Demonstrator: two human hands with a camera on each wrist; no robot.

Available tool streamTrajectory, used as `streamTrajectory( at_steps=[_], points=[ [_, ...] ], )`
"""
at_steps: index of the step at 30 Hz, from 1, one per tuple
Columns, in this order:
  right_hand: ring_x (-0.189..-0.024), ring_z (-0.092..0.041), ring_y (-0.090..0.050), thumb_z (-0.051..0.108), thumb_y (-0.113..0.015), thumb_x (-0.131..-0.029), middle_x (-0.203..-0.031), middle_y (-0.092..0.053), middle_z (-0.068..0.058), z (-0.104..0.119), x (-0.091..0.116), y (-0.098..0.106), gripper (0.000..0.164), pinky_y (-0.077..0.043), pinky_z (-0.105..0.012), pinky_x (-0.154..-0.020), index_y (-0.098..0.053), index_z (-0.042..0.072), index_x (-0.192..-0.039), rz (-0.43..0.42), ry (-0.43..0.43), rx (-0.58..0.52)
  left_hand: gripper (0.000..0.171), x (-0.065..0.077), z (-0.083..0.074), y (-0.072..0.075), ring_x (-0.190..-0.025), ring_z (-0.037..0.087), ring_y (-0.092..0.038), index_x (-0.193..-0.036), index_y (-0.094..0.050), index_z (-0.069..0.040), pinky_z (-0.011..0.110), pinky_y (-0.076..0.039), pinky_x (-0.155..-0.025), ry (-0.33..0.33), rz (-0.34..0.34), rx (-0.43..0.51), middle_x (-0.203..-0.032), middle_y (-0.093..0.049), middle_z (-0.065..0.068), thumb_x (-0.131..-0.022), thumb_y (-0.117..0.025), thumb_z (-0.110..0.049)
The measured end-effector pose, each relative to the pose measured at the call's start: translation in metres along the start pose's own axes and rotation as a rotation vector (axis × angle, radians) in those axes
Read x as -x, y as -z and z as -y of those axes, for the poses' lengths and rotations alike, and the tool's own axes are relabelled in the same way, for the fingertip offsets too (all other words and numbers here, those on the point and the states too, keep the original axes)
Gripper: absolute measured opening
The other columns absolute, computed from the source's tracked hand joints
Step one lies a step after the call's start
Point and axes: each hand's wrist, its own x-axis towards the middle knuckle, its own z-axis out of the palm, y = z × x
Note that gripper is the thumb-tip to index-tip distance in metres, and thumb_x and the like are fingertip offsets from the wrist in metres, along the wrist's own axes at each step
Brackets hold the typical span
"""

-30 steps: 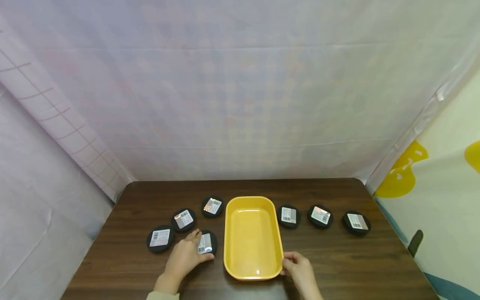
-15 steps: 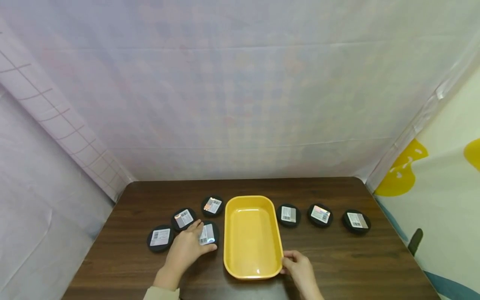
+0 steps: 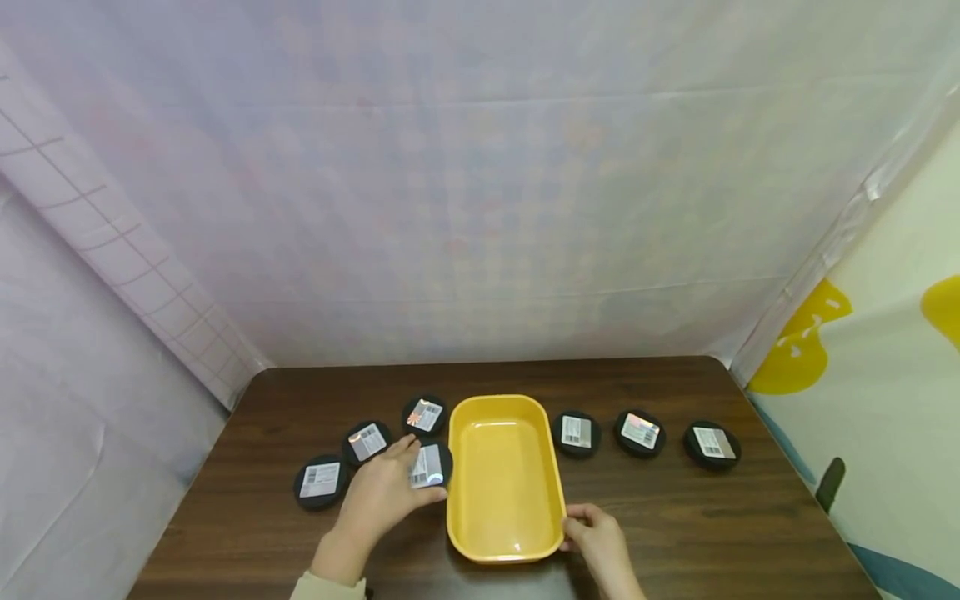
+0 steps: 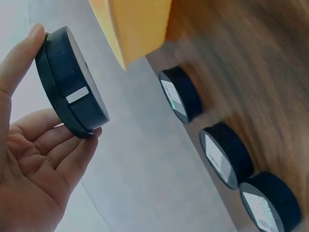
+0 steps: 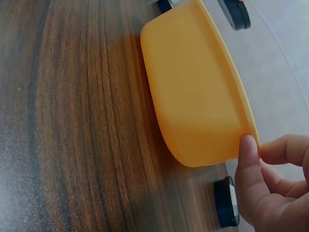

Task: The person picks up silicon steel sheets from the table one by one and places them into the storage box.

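Note:
Between thumb and fingertips my left hand grips a round black tub by its edge, its labelled face up in the head view. The left wrist view shows this tub raised off the table, with a small white sticker on its side. In the head view it is at the left rim of the yellow tray; whether it touches the rim I cannot tell. My right hand pinches the tray's near right rim between thumb and fingers. The tray has rounded corners, and nothing lies in it.
Three similar black tubs, one of them the far tub, lie left of the tray on the dark wooden table. Three more, including the rightmost tub, lie to its right. A pale cloth hangs behind the table.
My left hand has lifted the black tub and carried it right and slightly away from me, up to the tray's left rim. The right hand and tray stay put.

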Motion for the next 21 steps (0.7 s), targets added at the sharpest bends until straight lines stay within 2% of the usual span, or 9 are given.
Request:
streamTrajectory(
  at_steps=[5,13,21],
  points=[
    [-0.062,-0.017,-0.059,-0.003,-0.056,-0.082,-0.079,-0.062,-0.013,0.001,0.001,0.001,0.028,-0.055,-0.027,-0.058,-0.054,-0.023,-0.102,0.002,0.003,-0.001,0.084,-0.001,-0.009,-0.001,-0.112,0.034,-0.056,-0.119,-0.061,0.004,0.046,-0.049,-0.088,-0.057,-0.015,-0.009,-0.128,-0.056,0.017,-0.064,-0.074,-0.058],
    [-0.061,-0.017,-0.059,-0.004,-0.056,-0.082,-0.079,-0.062,-0.014,0.001,0.002,0.0,0.027,-0.055,-0.027,-0.058,-0.054,-0.023,-0.101,-0.004,0.001,-0.005,0.088,-0.004,-0.022,-0.007,-0.111,0.034,-0.057,-0.122,-0.06,0.002,0.045,-0.05,-0.087,-0.095,0.013,0.014,-0.131,-0.054,0.016,-0.063,-0.072,-0.062],
    [-0.061,-0.016,-0.059,-0.004,-0.055,-0.082,-0.078,-0.062,-0.014,0.001,0.002,-0.001,0.028,-0.055,-0.028,-0.058,-0.054,-0.023,-0.102,-0.005,0.005,-0.01,0.088,-0.005,-0.033,-0.013,-0.109,0.034,-0.058,-0.121,-0.06,0.003,0.044,-0.051,-0.085,-0.149,-0.009,0.017,-0.128,-0.055,0.018,-0.06,-0.074,-0.06]
  ],
)
